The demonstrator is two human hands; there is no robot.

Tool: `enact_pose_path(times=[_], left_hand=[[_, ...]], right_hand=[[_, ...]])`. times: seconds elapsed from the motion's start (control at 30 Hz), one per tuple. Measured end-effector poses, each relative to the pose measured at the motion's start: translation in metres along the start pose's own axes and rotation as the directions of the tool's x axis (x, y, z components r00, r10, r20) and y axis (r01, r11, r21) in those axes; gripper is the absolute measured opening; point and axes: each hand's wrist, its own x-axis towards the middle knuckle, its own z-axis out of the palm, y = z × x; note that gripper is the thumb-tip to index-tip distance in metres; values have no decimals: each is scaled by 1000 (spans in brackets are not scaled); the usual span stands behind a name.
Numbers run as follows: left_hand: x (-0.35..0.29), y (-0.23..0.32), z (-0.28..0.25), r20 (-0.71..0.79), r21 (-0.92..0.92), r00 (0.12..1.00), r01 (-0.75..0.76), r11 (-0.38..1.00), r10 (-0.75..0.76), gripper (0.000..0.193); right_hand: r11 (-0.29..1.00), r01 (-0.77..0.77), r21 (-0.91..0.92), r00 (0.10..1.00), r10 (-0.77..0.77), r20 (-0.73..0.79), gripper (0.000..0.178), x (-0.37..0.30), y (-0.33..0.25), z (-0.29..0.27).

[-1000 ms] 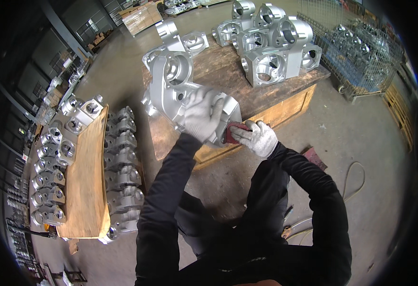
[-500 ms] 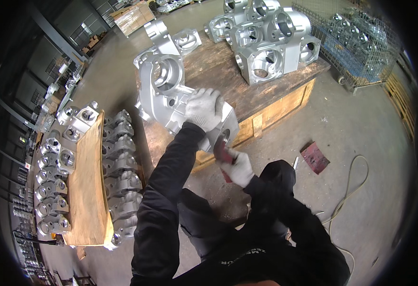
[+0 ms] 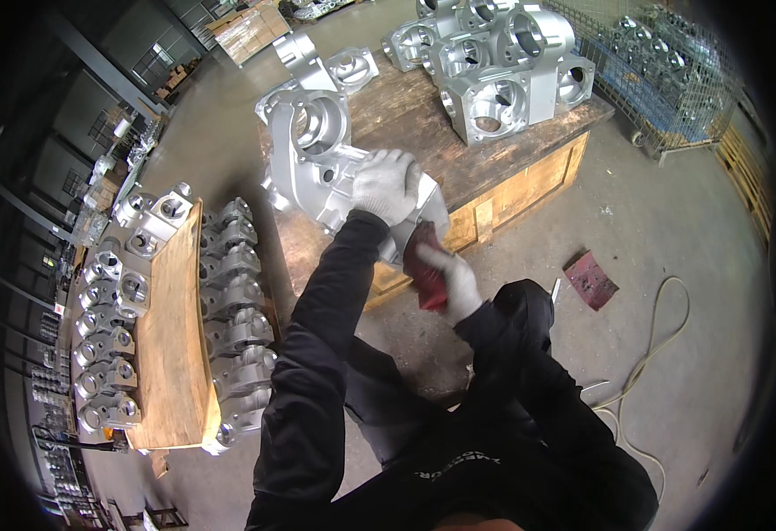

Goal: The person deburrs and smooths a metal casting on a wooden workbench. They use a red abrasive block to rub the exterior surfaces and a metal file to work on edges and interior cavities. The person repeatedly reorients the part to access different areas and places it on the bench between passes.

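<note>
A large silver metal casting with round bores lies tilted at the near left corner of the wooden workbench. Gloved in white, my left hand grips the casting over its middle. My right hand, also gloved, pinches a dark red sheet of sandpaper. That sheet presses against the casting's near lower end and covers the bore there. Part of my right hand's fingers is hidden behind the sheet.
More silver castings stand at the bench's far right, and another behind mine. Rows of castings flank a wooden board at left. A red sandpaper piece and a cable lie on the floor. A wire cage stands far right.
My right hand has pushed the sandpaper up against the casting's lower end, hiding the bore that showed before. My left hand stays on the casting. The whole view has shifted slightly.
</note>
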Motion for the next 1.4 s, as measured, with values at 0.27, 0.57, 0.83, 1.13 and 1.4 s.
enact_pose_path(times=[0.27,0.57,0.83,1.13,1.4], left_hand=[[-2,-1,1,-72,-21,997,-19,1000,17,21],[0,-7,-11,106,-95,994,34,995,-24,25],[49,-111,-106,-508,89,859,129,988,-67,44],[56,-160,-66,-299,-370,849,318,873,-436,46],[48,-157,-72,-264,-523,802,349,778,-536,42]], right_hand=[[-777,554,-298,510,34,859,42,38,-60,-58],[333,400,-854,908,-274,318,58,-6,-31,-42],[-632,508,-585,435,-398,808,58,80,-157,64],[-694,431,-577,712,-131,689,33,197,-132,160],[-67,578,-813,809,-87,582,42,187,-147,159]])
